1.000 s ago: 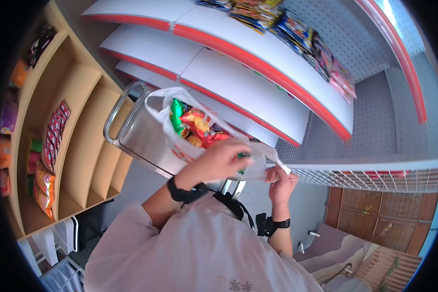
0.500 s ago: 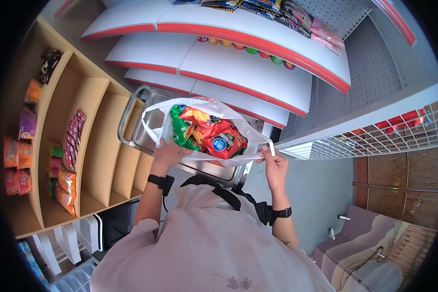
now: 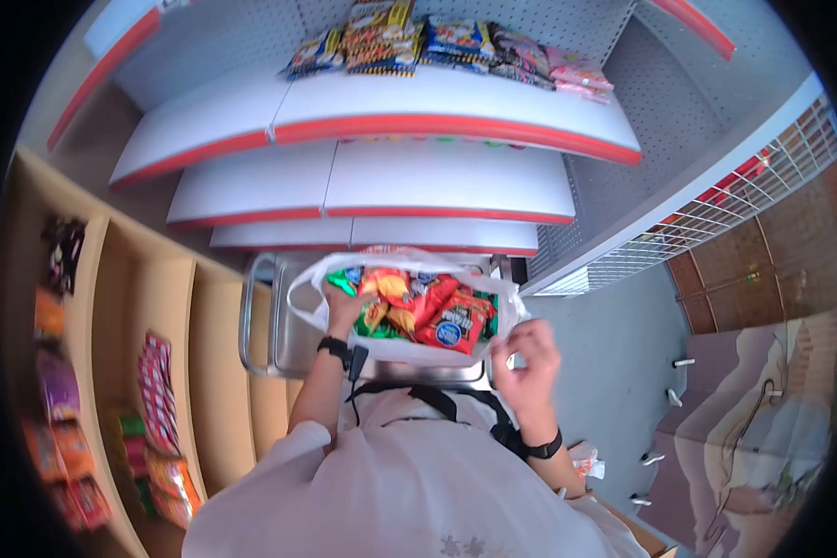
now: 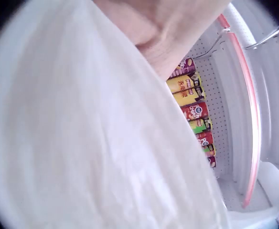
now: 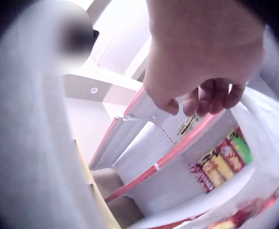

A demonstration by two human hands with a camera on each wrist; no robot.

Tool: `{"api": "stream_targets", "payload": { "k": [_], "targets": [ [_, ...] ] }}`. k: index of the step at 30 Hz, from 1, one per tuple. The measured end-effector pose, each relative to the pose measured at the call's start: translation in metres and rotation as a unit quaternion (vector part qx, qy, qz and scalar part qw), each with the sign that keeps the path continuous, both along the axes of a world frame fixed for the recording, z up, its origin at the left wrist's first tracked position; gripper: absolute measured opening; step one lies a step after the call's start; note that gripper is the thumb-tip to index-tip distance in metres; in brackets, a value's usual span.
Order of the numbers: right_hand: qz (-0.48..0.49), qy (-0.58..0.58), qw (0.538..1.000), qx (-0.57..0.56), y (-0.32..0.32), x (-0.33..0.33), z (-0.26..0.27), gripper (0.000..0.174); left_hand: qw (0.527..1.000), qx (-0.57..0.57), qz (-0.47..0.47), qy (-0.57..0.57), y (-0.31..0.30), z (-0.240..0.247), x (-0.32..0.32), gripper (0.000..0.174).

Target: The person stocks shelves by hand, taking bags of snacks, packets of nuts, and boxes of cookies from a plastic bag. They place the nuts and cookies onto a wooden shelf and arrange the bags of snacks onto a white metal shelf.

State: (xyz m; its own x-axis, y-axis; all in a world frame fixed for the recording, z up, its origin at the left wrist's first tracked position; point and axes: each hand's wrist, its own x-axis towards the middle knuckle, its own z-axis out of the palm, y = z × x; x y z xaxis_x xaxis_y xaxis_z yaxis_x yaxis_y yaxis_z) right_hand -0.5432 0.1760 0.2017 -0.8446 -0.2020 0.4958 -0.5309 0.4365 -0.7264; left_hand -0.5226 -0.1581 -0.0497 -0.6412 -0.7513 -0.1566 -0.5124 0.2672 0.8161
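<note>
A white plastic carrier bag (image 3: 299,299) stands with its mouth wide on a metal cart (image 3: 288,349). Red, yellow and green snack packets fill it, a red packet (image 3: 458,324) lying on top at the right. My left hand (image 3: 342,309) reaches over the bag's left side, thumb spread, against the packets there. White plastic hides most of that hand in the left wrist view. Just off the bag's right edge, my right hand (image 3: 527,363) hovers, blurred, its fingers loosely curled around nothing. Its curled fingers (image 5: 204,98) show in the right wrist view too.
White shelves with red edges (image 3: 456,128) rise behind the cart, snack packets (image 3: 460,39) on the upper one. A wooden shelf unit (image 3: 219,372) with packets stands at the left. At the right is a white wire grid (image 3: 707,209).
The right hand released the bag's edge and drew slightly toward the body. My left hand moved from across the bag to its left rim, then in onto the packets. The head view turned.
</note>
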Motion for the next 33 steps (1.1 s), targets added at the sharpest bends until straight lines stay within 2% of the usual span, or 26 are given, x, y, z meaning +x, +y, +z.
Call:
{"api": "stream_targets", "payload": {
  "k": [1,3,4,5,7,8,9,10,11,13,14,15,17,18,19,20,21,22,23,25,26,27,31,33],
  "targets": [
    [0.037,-0.035,0.999,-0.011,-0.018,0.008,-0.002,0.019,1.000,0.014,-0.021,0.018,-0.010,-0.019,0.000,0.111],
    [0.131,-0.096,0.986,-0.023,-0.057,0.015,-0.020,0.017,0.998,0.014,-0.059,0.008,-0.003,0.008,0.003,0.113],
    [0.146,-0.173,0.974,-0.011,-0.075,0.018,-0.027,0.015,0.994,0.029,-0.096,0.046,-0.010,-0.019,0.007,0.112],
    [0.162,-0.225,0.958,0.070,-0.087,0.019,-0.049,0.017,0.987,0.043,-0.131,0.078,-0.018,-0.044,0.009,0.111],
    [0.164,-0.271,0.928,0.194,-0.112,0.015,-0.099,0.048,0.992,-0.006,-0.125,-0.002,-0.012,-0.010,0.011,0.107],
    [0.158,-0.266,0.932,0.190,-0.123,0.011,-0.137,0.048,0.990,-0.005,-0.139,-0.024,-0.012,0.002,0.013,0.104],
    [0.092,-0.242,0.937,0.235,-0.132,0.003,-0.179,0.064,0.987,-0.003,-0.152,-0.046,-0.013,0.011,0.014,0.101],
    [0.027,-0.217,0.935,0.278,-0.141,-0.003,-0.197,0.083,0.983,0.015,-0.179,-0.027,-0.014,0.023,0.017,0.097],
    [0.025,-0.213,0.937,0.275,-0.148,-0.009,-0.194,0.083,0.976,0.010,-0.219,0.001,-0.015,0.041,0.019,0.093],
    [0.024,-0.310,0.901,0.304,-0.162,-0.024,-0.180,0.096,0.976,0.013,-0.216,0.037,-0.016,0.082,0.028,0.084],
    [0.001,-0.311,0.886,0.343,-0.168,-0.028,-0.168,0.088,0.976,0.012,-0.216,0.037,-0.020,0.098,0.033,0.084],
    [0.001,-0.312,0.886,0.344,-0.171,-0.032,-0.169,0.088,0.974,0.011,-0.220,0.049,-0.024,0.113,0.037,0.080],
    [-0.029,-0.273,0.909,0.313,-0.169,-0.043,-0.181,0.080,0.973,0.012,-0.223,0.062,-0.032,0.146,0.047,0.076],
    [-0.054,-0.228,0.927,0.292,-0.166,-0.047,-0.196,0.069,0.961,0.066,-0.251,0.100,-0.040,0.165,0.053,0.078],
    [-0.054,-0.225,0.928,0.292,-0.166,-0.047,-0.199,0.069,0.943,0.119,-0.278,0.138,-0.050,0.174,0.055,0.080],
    [-0.072,-0.200,0.944,0.251,-0.167,-0.049,-0.201,0.061,0.900,0.230,-0.265,0.258,-0.056,0.171,0.051,0.070],
    [-0.088,-0.175,0.958,0.209,-0.167,-0.050,-0.203,0.054,0.867,0.296,-0.288,0.278,-0.069,0.177,0.051,0.065],
    [-0.081,-0.155,0.970,0.168,-0.167,-0.049,-0.207,0.041,0.857,0.346,-0.223,0.309,-0.077,0.199,0.050,0.063],
    [-0.081,-0.156,0.970,0.168,-0.168,-0.048,-0.207,0.041,0.841,0.395,-0.155,0.336,-0.085,0.211,0.046,0.061],
    [-0.098,-0.191,0.963,0.163,-0.169,-0.041,-0.208,0.031,0.801,0.416,-0.148,0.405,-0.115,0.217,0.032,0.057],
    [-0.092,-0.146,0.975,0.139,-0.167,-0.038,-0.217,0.025,0.785,0.439,-0.132,0.417,-0.126,0.227,0.023,0.055],
    [-0.092,-0.148,0.975,0.139,-0.166,-0.034,-0.219,0.025,0.768,0.462,-0.115,0.429,-0.135,0.246,0.012,0.054],
    [-0.103,-0.169,0.972,0.124,-0.160,-0.026,-0.224,0.016,0.766,0.384,-0.168,0.487,-0.171,0.295,-0.039,0.055],
    [-0.102,-0.170,0.975,0.098,-0.158,-0.024,-0.225,0.013,0.791,0.276,-0.195,0.510,-0.194,0.309,-0.074,0.059]
  ]
}}
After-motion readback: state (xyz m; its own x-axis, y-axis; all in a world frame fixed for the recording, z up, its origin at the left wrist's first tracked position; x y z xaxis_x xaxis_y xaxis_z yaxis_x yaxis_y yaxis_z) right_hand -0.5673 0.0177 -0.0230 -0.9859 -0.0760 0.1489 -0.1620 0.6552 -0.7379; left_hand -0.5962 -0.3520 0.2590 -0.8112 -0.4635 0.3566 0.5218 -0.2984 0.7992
